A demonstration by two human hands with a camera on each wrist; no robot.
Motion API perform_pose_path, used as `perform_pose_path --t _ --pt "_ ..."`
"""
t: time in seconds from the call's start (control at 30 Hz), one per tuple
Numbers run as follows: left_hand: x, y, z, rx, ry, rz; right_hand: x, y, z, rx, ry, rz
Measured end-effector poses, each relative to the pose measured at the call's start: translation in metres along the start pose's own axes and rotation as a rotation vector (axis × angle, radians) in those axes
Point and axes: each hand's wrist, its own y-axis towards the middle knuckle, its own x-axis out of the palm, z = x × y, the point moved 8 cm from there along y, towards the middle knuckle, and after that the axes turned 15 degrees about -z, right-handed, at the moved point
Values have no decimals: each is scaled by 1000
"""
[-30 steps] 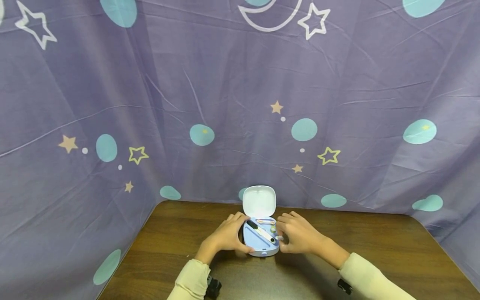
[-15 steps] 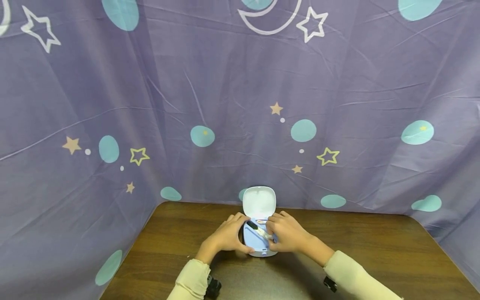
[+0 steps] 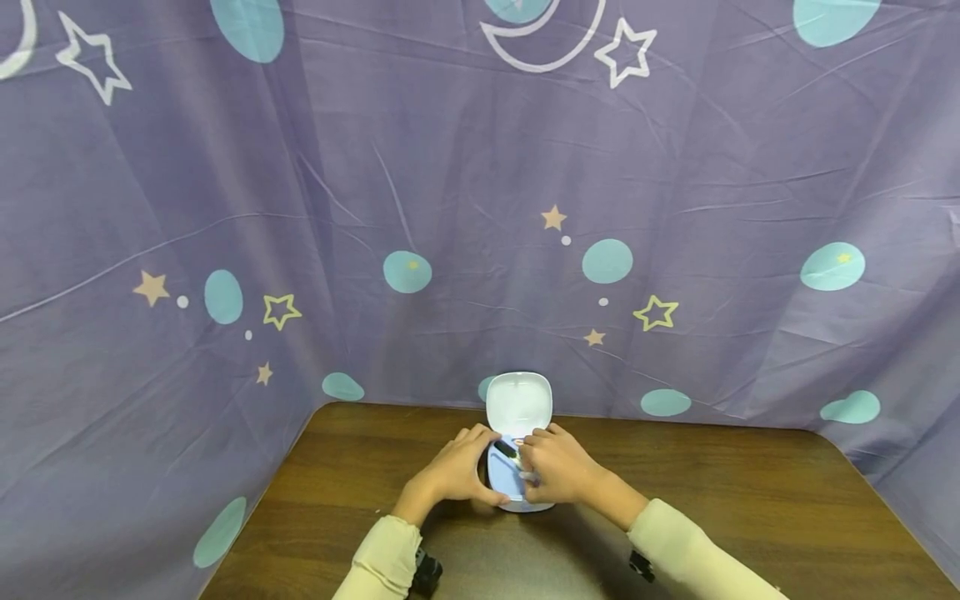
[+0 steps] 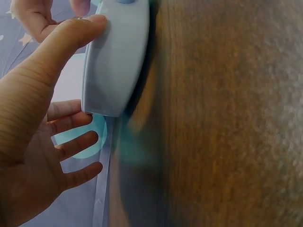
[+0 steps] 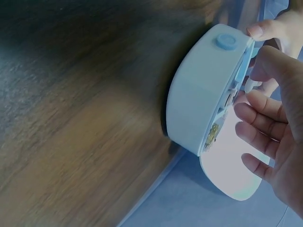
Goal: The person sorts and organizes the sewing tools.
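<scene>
A small light-blue case (image 3: 504, 482) lies on the table with its white lid (image 3: 519, 403) raised at the back. My left hand (image 3: 452, 468) grips the case's left side, thumb on the front edge and fingertips at the back. Over the right half of the tray, my right hand (image 3: 561, 470) pinches a small white piece (image 5: 252, 85) between thumb and index finger; its kind is unclear. A white tool with a black end (image 3: 506, 448) lies slantwise in the tray, partly hidden by that hand. Small gold-coloured items (image 5: 211, 135) show in the case's right side.
The brown wooden table (image 3: 360, 467) extends around the case. Behind it hangs a purple curtain (image 3: 465, 333) with stars and teal spots. A round blue button (image 5: 227, 41) sits on the case's front wall.
My right hand has moved left from the case's right edge to over the tray, carrying the small white piece and covering more of the contents. The left hand stays on the case.
</scene>
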Motion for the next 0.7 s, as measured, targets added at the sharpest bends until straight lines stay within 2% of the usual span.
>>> perform_pose_path --t 0.3,0.53,0.7 --pt "2 -1 0 5 -4 7 5 11 -8 -7 -67 -63" --pt "2 -1 0 0 -16 5 9 16 -10 13 -42 -139" --pt "2 -1 0 -6 -19 2 7 18 -10 13 -59 -121"
